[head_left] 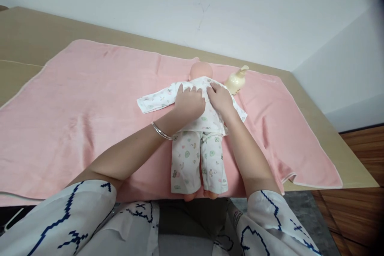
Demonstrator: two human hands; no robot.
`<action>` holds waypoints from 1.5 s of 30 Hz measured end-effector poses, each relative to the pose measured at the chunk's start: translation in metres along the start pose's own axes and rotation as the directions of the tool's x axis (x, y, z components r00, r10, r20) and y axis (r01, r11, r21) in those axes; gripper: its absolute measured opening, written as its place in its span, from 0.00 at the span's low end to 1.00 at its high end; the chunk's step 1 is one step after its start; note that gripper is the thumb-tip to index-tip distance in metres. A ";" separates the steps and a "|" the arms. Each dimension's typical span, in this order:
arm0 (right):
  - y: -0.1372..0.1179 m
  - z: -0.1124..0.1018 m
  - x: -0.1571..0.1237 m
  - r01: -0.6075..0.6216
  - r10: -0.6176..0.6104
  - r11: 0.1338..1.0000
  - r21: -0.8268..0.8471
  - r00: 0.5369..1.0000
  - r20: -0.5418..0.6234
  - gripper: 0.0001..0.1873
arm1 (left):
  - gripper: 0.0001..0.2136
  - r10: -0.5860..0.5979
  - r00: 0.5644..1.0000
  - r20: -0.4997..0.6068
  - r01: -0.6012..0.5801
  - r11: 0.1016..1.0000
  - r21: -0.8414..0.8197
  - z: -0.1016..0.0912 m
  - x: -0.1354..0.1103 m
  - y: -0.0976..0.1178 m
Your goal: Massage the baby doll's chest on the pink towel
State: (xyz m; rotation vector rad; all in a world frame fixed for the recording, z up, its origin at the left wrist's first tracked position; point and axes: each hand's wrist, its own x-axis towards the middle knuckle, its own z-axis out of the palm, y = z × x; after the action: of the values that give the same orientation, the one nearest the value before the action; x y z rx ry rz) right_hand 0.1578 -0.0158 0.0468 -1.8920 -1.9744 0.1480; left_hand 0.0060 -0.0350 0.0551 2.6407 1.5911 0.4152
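A baby doll (201, 70) lies on a pink blanket, its smooth head away from me and its feet at the table's near edge. It wears a white printed long-sleeved top (207, 122) and matching trousers (186, 164). My left hand (189, 104) is on the upper part of the top, with its fingers curled into the cloth. Close beside it, my right hand (220, 98) has its fingers bent on the cloth near the shoulder. The fingertips are partly hidden. One sleeve (156, 101) stretches out flat to the left; the other is partly covered by my right forearm.
The pink blanket (120, 76) spreads over a light wooden table (75, 26) and has some creases. A cream pump bottle (237, 81) lies tilted on it, right of the doll's head. A white wall (135, 4) stands behind the table. Wood-grain panels (366, 156) are at the right.
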 end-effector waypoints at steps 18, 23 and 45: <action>-0.018 -0.003 -0.009 0.007 -0.011 0.995 -0.098 0.999 -0.040 0.21 | 0.18 -0.035 0.999 0.038 0.034 0.999 0.010 0.000 0.007 -0.006; -0.006 0.000 -0.001 0.098 -0.099 0.994 -0.041 0.995 -0.017 0.21 | 0.15 -0.023 0.997 0.077 0.025 0.999 -0.029 -0.008 0.004 -0.003; -0.025 -0.001 -0.011 -0.024 0.011 0.981 -0.193 0.998 -0.068 0.22 | 0.24 -0.100 0.983 -0.151 0.081 0.989 -0.126 0.027 0.020 -0.014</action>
State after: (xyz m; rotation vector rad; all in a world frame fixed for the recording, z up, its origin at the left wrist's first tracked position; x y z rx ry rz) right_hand 0.1351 -0.0289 0.0544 -2.0058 -1.9902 -0.1062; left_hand 0.0095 -0.0079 0.0313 2.4915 1.6631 0.7066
